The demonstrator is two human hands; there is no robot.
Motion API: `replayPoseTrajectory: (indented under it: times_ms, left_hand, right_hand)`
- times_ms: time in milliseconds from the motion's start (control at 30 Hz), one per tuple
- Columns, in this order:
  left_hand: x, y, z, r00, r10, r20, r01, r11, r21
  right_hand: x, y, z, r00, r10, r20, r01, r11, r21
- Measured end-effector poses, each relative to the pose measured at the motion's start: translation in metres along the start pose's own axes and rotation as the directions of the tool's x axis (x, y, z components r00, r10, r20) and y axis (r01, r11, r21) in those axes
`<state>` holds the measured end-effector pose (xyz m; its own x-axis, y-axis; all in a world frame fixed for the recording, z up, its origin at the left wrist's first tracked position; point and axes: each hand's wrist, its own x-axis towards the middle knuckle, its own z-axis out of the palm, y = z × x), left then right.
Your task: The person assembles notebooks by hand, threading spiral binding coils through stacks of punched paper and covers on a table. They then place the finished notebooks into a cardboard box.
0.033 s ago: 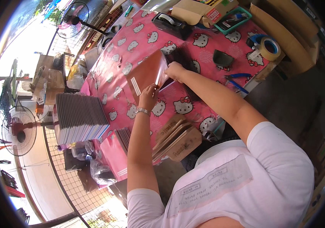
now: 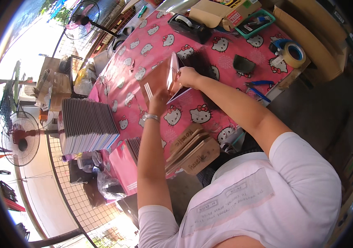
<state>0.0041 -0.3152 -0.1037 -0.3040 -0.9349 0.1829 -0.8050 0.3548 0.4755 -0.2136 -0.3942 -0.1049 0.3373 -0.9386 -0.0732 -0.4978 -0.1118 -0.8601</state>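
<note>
Holding a flat brown cardboard piece (image 2: 160, 78) over the middle of the tabletop (image 2: 143, 45), both hands work at its edges. The left hand (image 2: 158, 102) has its grip closed on the lower edge of the cardboard, a silver bracelet (image 2: 151, 117) on the wrist. The right hand (image 2: 188, 76) pinches the right edge of the same piece, its grip narrow around the rim. The cardboard is tilted up off the pink patterned cloth, with a dark mat (image 2: 199, 64) just behind it.

Near the person's body, a few brown cardboard envelopes (image 2: 193, 151) lie stacked at the tabletop's near edge. A tall stack of grey sheets (image 2: 86, 126) stands to the left. Farther off sit a roll of tape (image 2: 294, 53), a black tape dispenser (image 2: 189, 27), blue pliers (image 2: 259, 89) and a teal tray (image 2: 259, 22).
</note>
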Motion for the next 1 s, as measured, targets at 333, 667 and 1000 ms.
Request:
replayPoseTrajectory:
  times_ms: [333, 667, 1000]
  left_hand:
    - [-0.06, 0.17, -0.17, 0.928, -0.119, -0.354, 0.132, 0.991, 0.012]
    - [-0.155, 0.228, -0.079, 0.931, -0.122, -0.344, 0.211, 0.949, 0.234]
    - [-0.118, 0.248, -0.132, 0.922, 0.006, -0.388, 0.168, 0.894, 0.414]
  right_hand:
    - [-0.184, -0.068, -0.053, 0.886, -0.455, 0.092, 0.416, 0.865, 0.279]
    - [-0.226, -0.026, -0.057, 0.889, -0.389, 0.241, 0.261, 0.863, 0.432]
    - [-0.218, -0.014, -0.031, 0.92, -0.193, 0.34, 0.01, 0.88, 0.474]
